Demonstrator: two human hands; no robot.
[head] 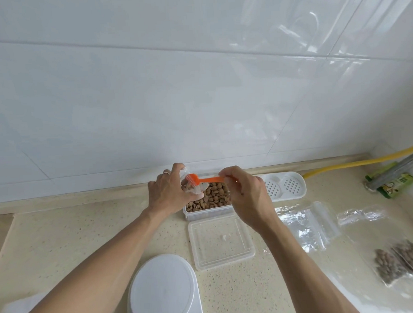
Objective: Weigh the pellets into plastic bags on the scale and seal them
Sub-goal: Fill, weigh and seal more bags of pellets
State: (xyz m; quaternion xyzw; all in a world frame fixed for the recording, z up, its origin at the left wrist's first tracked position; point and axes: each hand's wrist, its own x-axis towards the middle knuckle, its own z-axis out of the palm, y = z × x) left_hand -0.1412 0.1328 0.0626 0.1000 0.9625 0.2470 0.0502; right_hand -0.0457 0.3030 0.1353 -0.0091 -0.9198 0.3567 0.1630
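Above the open container (208,205) of brown pellets (214,195), the left hand (169,194) holds one small clear plastic bag (192,185) with its mouth open, fingers curled around the bag's back and top; a few pellets already lie inside it. The right hand (245,192) pinches the handle of one orange scoop (205,179) between thumb and fingertips, and the scoop's head sits at the bag's mouth. Directly under both hands, the single container stands against the foot of the tiled wall. Just nearer than it lies its one clear lid (220,241), flat on the counter (61,235). Nearer again, below the left forearm, sits one white scale (163,292) with a round platform, nothing on it. Just right of the right hand rests one white tray (286,185) with two perforated circles. Further right lie empty clear bags (307,225), their number unclear, and beyond them two filled bags of pellets (402,262), overlapping each other.
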